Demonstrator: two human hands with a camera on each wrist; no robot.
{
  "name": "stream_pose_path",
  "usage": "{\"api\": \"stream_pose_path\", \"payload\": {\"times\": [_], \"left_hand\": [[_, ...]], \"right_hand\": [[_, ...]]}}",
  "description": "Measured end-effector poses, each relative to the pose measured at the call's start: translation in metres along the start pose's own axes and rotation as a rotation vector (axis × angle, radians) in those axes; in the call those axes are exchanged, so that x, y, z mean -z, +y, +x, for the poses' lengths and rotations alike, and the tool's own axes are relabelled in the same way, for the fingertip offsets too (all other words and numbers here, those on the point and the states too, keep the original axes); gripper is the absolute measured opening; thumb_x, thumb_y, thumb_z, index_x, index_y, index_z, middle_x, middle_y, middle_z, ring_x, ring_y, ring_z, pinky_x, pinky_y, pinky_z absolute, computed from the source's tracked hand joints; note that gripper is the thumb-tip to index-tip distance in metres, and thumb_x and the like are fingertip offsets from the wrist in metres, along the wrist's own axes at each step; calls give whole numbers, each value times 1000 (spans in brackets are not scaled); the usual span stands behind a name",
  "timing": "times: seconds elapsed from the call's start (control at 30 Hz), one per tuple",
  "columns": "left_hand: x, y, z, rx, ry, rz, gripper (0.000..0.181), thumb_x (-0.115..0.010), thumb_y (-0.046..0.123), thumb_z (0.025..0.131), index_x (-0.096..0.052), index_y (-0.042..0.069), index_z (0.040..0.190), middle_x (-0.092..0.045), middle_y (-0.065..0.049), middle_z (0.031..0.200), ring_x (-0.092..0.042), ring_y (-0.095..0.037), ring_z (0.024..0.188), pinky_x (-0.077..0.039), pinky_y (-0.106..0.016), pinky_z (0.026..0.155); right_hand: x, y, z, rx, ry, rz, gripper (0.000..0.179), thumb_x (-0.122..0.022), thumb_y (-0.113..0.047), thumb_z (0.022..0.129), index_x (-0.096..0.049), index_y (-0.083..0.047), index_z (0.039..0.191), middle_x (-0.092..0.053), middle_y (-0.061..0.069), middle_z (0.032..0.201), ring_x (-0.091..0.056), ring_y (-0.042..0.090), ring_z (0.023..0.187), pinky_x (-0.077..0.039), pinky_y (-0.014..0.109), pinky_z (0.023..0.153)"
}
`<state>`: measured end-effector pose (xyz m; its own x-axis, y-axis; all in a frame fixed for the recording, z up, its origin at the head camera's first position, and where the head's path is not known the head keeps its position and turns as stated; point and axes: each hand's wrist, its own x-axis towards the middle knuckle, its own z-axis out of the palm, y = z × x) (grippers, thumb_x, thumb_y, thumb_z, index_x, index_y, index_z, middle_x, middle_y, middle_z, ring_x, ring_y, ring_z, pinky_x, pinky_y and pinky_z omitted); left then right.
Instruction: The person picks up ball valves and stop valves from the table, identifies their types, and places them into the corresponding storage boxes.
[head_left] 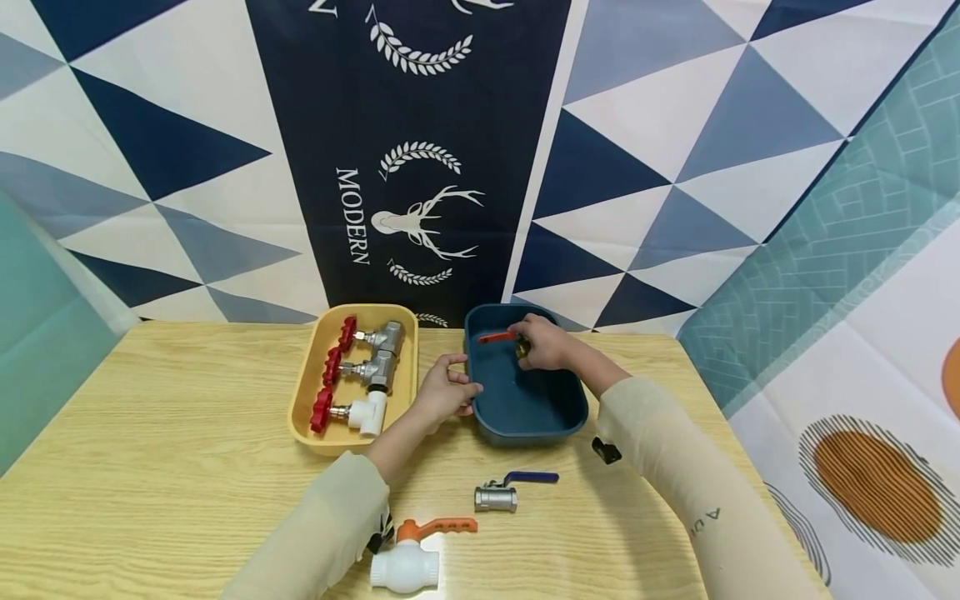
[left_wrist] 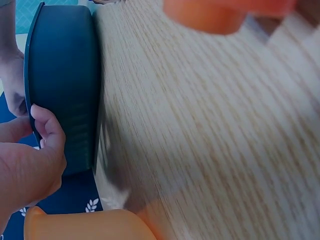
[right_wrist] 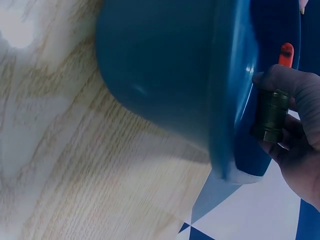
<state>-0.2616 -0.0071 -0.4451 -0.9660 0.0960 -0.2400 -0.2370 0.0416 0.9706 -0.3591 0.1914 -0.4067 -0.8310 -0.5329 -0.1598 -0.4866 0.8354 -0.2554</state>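
My right hand (head_left: 545, 342) holds a brass ball valve (right_wrist: 271, 114) with a red lever (head_left: 496, 337) inside the dark blue bin (head_left: 525, 435). The lever points left in the head view. At the bin's left side, my left hand (head_left: 444, 392) pinches the rim, as the left wrist view shows, its thumb and fingers on either side of the wall. Nearer to me on the table lie a metal ball valve (head_left: 496, 498) with a blue lever and a white plastic ball valve (head_left: 406, 567) with an orange lever.
Left of the blue bin stands a yellow bin (head_left: 298, 421) with several red-wheeled valves (head_left: 371, 369) in a column. Both bins stand near the back edge of the wooden table (head_left: 187, 467), against a patterned cloth (head_left: 420, 242).
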Motion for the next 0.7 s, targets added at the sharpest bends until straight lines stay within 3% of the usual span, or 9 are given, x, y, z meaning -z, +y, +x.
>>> {"api": "stream_pose_path", "payload": {"times": [0.7], "left_hand": [[1, 0, 0, -3, -9, 4, 54, -62, 1, 86, -39, 7, 135, -45, -6, 91, -50, -13, 63, -49, -20, 50]], "right_hand": [[1, 4, 12, -14, -7, 2, 60, -68, -14, 78, -49, -2, 133, -50, 16, 115, -46, 25, 96, -44, 38, 82]]}}
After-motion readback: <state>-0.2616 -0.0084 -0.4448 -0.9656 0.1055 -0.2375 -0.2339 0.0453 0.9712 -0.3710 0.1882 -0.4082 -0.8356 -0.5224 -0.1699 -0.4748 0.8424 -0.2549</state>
